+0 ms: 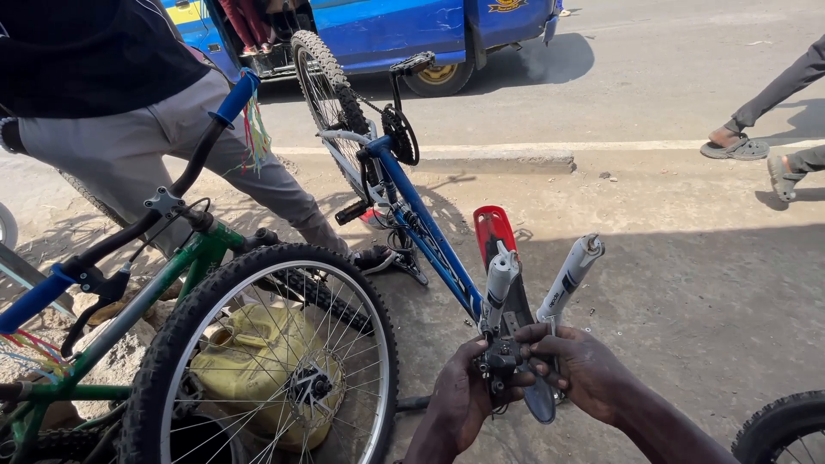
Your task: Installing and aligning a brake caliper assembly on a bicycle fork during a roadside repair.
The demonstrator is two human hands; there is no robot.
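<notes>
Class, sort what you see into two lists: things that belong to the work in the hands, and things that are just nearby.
In the work:
left hand
right hand
fork crown
silver fork legs
upturned blue bicycle

Just nearby:
green bicycle
yellow jerrycan
blue vehicle
sandalled feet

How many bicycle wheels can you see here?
4: the spoked front wheel of the green bike at lower left, the blue bike's rear wheel raised at top centre, tyre edges at bottom right and far left.

Wheel (266,361) left of fork (533,292) (upturned).
</notes>
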